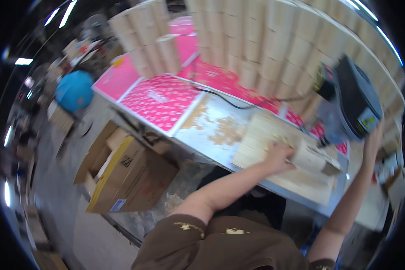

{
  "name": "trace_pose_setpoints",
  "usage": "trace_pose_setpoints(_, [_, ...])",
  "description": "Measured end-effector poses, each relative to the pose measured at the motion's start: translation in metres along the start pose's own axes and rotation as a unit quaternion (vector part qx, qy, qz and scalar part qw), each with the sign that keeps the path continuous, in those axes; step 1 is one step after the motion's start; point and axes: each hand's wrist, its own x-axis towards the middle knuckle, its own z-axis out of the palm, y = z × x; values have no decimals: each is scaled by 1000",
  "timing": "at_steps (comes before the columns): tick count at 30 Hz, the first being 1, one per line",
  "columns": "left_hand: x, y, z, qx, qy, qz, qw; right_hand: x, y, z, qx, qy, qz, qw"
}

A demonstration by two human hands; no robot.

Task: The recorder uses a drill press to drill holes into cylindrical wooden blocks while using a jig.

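Wood fills most of what I see from the head camera. My left hand (279,157) lies curled over a pale wooden cylinder (311,158) that rests on its side on a light wooden board (256,139), fingers clasped around the near end of the piece. The board sits on the worn grey desk (211,130), whose top is speckled with sawdust. My right hand (373,139) is raised at the far right, up against the lower side of a dark grey machine (353,101) that stands over the cylinder; blur keeps me from telling whether that hand grips anything or merely touches the housing. A black cable (225,101) runs across the desk from the left toward the machine. Beyond the board lie pink printed sheets (159,101), and behind them rise tall stacks of pale wooden cylinders (265,49), with a shorter stack (148,38) farther left. Below the desk's left edge, open cardboard boxes (126,175) sit on the floor. A blue rounded object (74,90) shows well apart at the left, too blurred to identify.
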Motion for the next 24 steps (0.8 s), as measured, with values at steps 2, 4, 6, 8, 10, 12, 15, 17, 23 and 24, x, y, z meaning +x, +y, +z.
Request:
trace_pose_setpoints(2, [2, 2, 1, -36, -8, -25, 999, -52, 3, 2, -11, 23, 97, 995])
trace_pose_setpoints(4, [2, 1, 2, -55, 1, -28, 998, -97, -4, -5, -97, -172, 250, 948])
trace_pose_setpoints(6, [2, -1, 5, -89, -2, -15, 996, -129, -16, -4, -84, -350, 306, 881])
trace_pose_setpoints(8, [0, -5, 4, -104, 30, 8, 994, -148, -28, 1, -125, -331, 189, 916])
trace_pose_setpoints(10, [-6, -9, -4, -120, 44, 27, 991, -154, -38, 5, -169, -299, 86, 935])
trace_pose_setpoints(12, [-17, -16, -25, -91, 40, 42, 994, -154, -45, 6, -171, -293, 107, 934])
trace_pose_setpoints(15, [-41, -29, -78, -103, 2, -8, 995, -154, -55, 3, -193, -296, 100, 930])
trace_pose_setpoints(17, [-56, -28, -113, -203, 26, -166, 965, -156, -62, 2, -187, -291, 107, 932])
trace_pose_setpoints(23, [-49, 2, -157, -357, 30, -371, 857, -165, -86, 12, -147, -286, 44, 946])
trace_pose_setpoints(24, [-46, 9, -154, -366, 16, -388, 846, -165, -90, 13, -165, -286, 67, 941])
